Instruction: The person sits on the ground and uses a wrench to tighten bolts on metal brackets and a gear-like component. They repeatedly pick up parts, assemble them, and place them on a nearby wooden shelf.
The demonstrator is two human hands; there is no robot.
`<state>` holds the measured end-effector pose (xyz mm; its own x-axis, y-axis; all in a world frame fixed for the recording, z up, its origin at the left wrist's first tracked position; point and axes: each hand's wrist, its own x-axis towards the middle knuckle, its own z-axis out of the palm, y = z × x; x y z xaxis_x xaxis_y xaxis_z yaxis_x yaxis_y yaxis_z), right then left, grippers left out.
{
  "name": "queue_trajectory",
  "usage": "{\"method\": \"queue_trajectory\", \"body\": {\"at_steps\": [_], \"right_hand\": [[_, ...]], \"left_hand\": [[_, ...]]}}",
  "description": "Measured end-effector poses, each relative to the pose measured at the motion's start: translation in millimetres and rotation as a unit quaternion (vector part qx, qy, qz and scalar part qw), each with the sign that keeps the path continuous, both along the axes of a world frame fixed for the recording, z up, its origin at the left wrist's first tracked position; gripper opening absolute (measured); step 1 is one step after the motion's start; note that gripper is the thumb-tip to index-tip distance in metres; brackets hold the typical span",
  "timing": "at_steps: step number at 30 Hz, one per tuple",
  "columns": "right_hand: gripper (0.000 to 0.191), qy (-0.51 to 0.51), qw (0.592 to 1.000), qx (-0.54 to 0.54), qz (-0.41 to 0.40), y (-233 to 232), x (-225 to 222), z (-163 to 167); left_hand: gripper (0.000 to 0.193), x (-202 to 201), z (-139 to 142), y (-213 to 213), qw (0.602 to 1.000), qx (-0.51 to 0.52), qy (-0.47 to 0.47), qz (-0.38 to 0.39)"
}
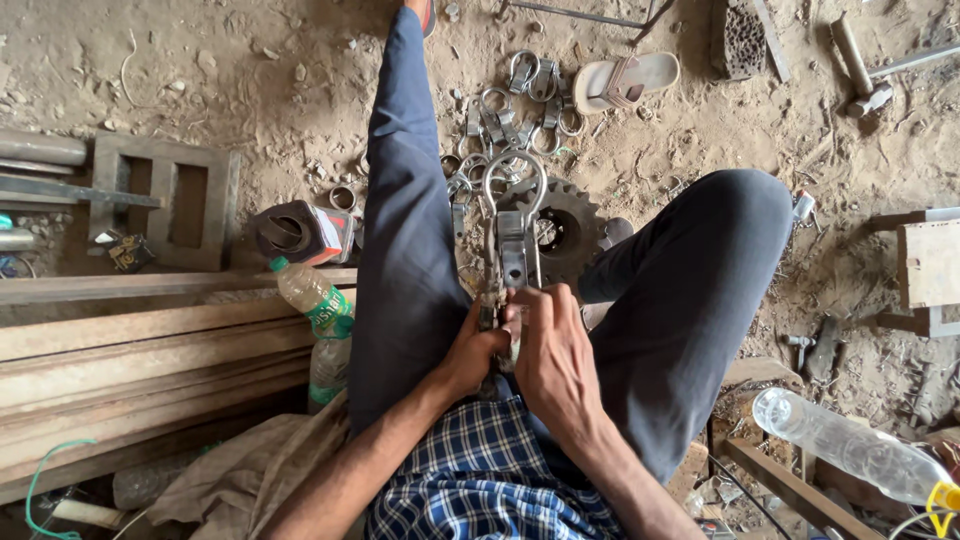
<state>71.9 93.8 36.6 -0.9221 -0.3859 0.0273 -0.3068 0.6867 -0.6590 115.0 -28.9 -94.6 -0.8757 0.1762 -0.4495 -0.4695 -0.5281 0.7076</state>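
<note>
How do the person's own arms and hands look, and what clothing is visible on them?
Both hands, the left hand and the right hand, are bare, with no gloves, rings or watch visible. The forearms are uncovered; no sleeve reaches them. Below them shows a blue-and-white checked shirt, with dark blue trousers on the legs.

Hemmed by legs either side of gear (pixel 565 232); rings (pixel 510 110) piled beyond it; bare dirt far right of it.
</note>
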Motion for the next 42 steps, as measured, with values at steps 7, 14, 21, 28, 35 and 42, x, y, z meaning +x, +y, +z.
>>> {"method": "queue_trajectory", "body": {"at_steps": [7,14,21,28,35,42], "right_hand": [[0.028,0.066,0.995,0.027,0.068,8.9,-0.1,-23.2],[0.029,0.079,0.988,-0.114,0.066,24.1,8.6,-37.0],[0.055,-0.171,0.932,-0.315,-0.058,12.7,18.7,-14.7],[0.039,-0.252,0.884,-0.364,-0.152,8.0,16.0,-4.4],[0.031,-0.197,0.939,-0.252,-0.129,39.8,7.2,-17.0],[0.03,0.09,0.991,-0.013,0.101,128.4,-64.2,12.9]], "left_hand": [[0.035,14.8,-9.9,-13.5,0.987,0.149,-0.049,-0.034],[0.025,20.9,-8.7,-18.1,0.96,0.265,0.054,-0.076],[0.063,2.3,30.7,-22.6,0.963,0.264,-0.003,-0.054],[0.063,-6.6,37.0,-21.1,0.97,0.221,0.066,-0.079],[0.07,-6.2,39.0,-19.7,0.925,0.355,0.075,-0.11],[0.065,-7.9,42.3,-17.1,0.92,0.337,0.064,-0.188]]}}
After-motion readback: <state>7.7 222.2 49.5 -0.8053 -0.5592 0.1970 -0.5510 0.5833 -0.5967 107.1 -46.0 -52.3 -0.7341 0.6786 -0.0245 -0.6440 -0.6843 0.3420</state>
